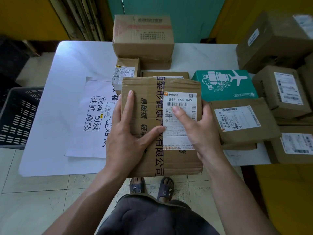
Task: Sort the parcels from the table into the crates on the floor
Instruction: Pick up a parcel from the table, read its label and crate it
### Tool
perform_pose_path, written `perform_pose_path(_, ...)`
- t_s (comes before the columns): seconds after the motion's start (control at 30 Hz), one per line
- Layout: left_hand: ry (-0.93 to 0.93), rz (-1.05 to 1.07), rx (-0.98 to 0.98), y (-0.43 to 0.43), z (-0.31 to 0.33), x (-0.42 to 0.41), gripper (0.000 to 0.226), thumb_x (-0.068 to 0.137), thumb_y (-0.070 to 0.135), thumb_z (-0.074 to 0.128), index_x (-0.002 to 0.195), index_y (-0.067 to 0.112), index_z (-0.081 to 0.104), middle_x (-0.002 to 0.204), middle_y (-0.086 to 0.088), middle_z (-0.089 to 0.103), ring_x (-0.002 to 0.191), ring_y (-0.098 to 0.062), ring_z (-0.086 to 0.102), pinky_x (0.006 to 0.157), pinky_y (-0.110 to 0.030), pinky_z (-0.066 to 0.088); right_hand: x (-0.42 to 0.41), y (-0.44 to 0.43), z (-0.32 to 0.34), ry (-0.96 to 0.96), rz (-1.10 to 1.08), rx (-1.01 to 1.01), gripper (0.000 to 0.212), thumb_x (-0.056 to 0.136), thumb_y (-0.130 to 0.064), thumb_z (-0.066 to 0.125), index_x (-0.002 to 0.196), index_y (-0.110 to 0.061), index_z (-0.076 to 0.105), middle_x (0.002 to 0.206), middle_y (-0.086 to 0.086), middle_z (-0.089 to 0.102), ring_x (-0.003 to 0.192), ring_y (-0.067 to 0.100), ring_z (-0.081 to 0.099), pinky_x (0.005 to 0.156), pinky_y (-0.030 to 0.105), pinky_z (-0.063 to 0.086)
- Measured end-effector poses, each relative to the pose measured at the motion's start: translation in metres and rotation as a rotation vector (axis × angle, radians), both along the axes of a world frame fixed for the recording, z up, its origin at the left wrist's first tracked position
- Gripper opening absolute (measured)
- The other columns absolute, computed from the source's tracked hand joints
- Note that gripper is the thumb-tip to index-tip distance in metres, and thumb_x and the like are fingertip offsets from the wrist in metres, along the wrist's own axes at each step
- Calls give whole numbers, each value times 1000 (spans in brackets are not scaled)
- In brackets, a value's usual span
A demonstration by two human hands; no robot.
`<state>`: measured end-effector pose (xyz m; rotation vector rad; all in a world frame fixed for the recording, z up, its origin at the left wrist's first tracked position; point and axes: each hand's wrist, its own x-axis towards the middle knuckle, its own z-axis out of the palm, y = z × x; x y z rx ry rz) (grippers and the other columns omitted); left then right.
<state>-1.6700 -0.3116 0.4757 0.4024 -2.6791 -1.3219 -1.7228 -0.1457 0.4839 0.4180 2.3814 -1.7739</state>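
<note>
I hold a flat brown cardboard parcel [149, 92] with blue-lettered tape and a white shipping label, lifted above the near edge of the white table [67, 61]. My left hand [128, 133] grips its left side, thumb across the top face. Gripping the right side, my right hand [198, 131] has its thumb lying on the label. A dark slotted crate [18, 116] stands on the floor at the left of the table.
On the table lie a white printed mailer bag [88, 119], a small labelled box [127, 70], a tall brown box [144, 39] at the back, a teal box [225, 83] and several brown parcels [243, 121] stacked at right. My sandalled feet stand on the tiled floor below.
</note>
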Motion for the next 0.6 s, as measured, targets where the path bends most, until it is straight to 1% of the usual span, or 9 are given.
perform_pose_path(0.07,-4,2,5,0,0,-1,105,61,74,65,148,61,7,165,10,15,145,-8,29,104,-27,30,0,1,-1,-8,4,-15,47,79,-47,81,116,-30,56,102,-13,72,91,5,71,81,41,62)
perform_pose_path(0.27,-10,12,7,0,0,-1,106,63,71,68,150,58,10,165,11,14,143,-2,25,103,-25,27,0,3,-2,0,13,-40,46,81,-41,81,119,-27,58,103,-12,73,91,3,72,81,36,62)
perform_pose_path(0.4,10,3,16,-2,-2,-3,106,62,74,67,150,58,11,164,11,18,145,-8,30,110,-34,36,0,6,0,-11,52,-98,43,85,-31,78,122,-23,57,102,-11,72,86,-3,71,68,22,60)
perform_pose_path(0.43,10,3,15,-2,-2,-3,106,62,75,66,150,59,11,163,11,18,145,-8,31,110,-35,37,1,7,0,-14,60,-113,43,86,-29,78,123,-22,57,102,-11,72,87,-2,71,67,21,60)
perform_pose_path(0.47,7,3,16,-2,-2,-3,106,62,75,66,150,59,10,164,12,18,145,-8,31,110,-35,37,1,8,0,-16,65,-124,42,86,-27,77,123,-22,57,102,-11,73,88,-1,72,68,22,60)
perform_pose_path(0.6,5,6,13,-2,-2,-3,106,61,76,65,150,59,10,163,13,18,143,-7,34,108,-33,38,3,10,-2,-31,82,-143,41,86,-25,78,122,-23,58,106,-9,74,92,5,73,78,34,63)
